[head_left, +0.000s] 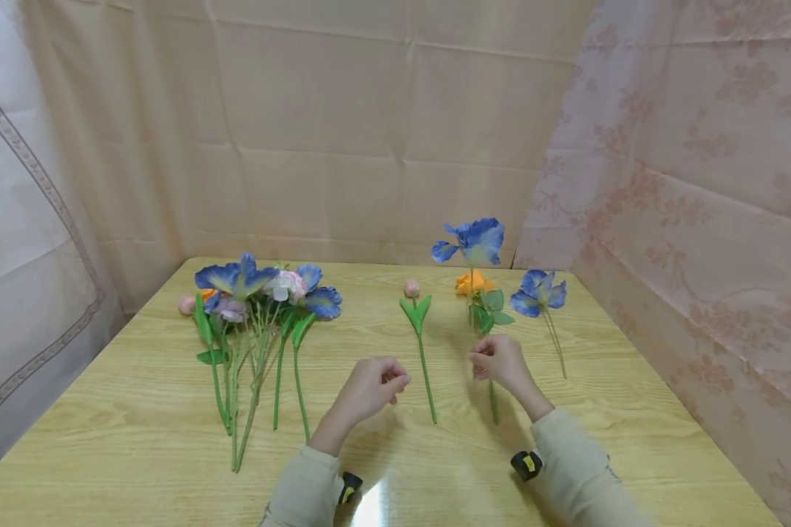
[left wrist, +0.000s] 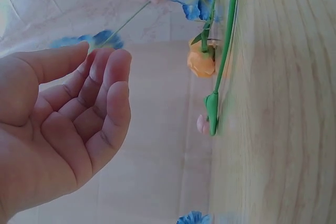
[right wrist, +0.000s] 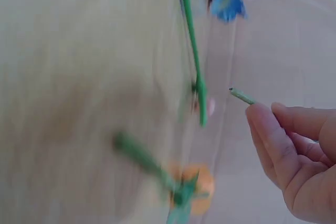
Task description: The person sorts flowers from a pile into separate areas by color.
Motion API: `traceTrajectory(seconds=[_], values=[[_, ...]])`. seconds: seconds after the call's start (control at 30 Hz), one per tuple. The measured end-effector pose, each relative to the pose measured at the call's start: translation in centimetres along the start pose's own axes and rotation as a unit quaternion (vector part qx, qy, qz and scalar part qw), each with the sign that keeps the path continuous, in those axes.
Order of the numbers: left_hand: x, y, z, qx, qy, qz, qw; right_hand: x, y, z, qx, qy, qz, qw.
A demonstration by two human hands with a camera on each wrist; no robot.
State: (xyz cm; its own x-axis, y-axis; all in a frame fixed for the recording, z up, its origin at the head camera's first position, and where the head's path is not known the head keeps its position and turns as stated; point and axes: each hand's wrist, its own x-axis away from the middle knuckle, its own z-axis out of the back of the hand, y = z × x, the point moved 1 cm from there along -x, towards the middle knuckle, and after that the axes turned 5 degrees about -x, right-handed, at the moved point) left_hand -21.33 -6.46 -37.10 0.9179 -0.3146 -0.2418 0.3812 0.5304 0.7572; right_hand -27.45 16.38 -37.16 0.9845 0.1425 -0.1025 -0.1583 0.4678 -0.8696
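In the head view my right hand (head_left: pixel 503 364) pinches the thin stem of a blue iris-like flower (head_left: pixel 480 241), which stands upright above the table. The stem's cut end (right wrist: pixel 241 96) pokes out past thumb and forefinger in the right wrist view. Behind that hand lies an orange rose (head_left: pixel 472 283) with green leaves. My left hand (head_left: pixel 371 386) hovers over the wood with loosely curled fingers and holds nothing; its palm (left wrist: pixel 58 135) is bare in the left wrist view. Between the hands, a pink tulip (head_left: pixel 425 359) lies on the table.
A group of blue, pink, purple and orange flowers (head_left: pixel 253 322) lies at the left of the wooden table (head_left: pixel 151 468). Another blue flower (head_left: pixel 539 293) lies at the right. Beige curtain (head_left: pixel 316 132) hangs behind, and a patterned cloth (head_left: pixel 712 219) hangs at the right.
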Motion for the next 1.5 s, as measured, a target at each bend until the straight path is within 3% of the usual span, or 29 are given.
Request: traceTrajectory(seconds=[0.27, 0.63, 0.87, 1.03, 1.33, 1.5], values=[[0.1, -0.3, -0.1, -0.004, -0.006, 0.007, 0.9999, -1.5, 2.7, 4.1, 0.033, 0.029, -0.047, 0.9979], [0.3, -0.5, -0.3, -0.008, -0.014, -0.009, 0.9998, -2.6, 4.8, 6.7, 0.083, 0.040, -0.086, 0.9920], [0.3, -0.4, -0.3, -0.008, -0.012, -0.010, 0.9998, -3.2, 5.8, 7.6, 0.133, 0.050, -0.118, 0.9827], [0.3, -0.4, -0.3, -0.012, -0.015, -0.010, 0.9998, -3.4, 6.8, 7.7, 0.165, 0.055, -0.107, 0.9789], [0.3, -0.5, -0.3, -0.014, -0.018, -0.013, 0.9996, -4.2, 8.3, 7.6, 0.118, 0.037, -0.144, 0.9818], [0.2, -0.5, -0.4, -0.011, -0.023, -0.005, 0.9997, -4.3, 8.4, 7.5, 0.123, 0.026, -0.164, 0.9785]])
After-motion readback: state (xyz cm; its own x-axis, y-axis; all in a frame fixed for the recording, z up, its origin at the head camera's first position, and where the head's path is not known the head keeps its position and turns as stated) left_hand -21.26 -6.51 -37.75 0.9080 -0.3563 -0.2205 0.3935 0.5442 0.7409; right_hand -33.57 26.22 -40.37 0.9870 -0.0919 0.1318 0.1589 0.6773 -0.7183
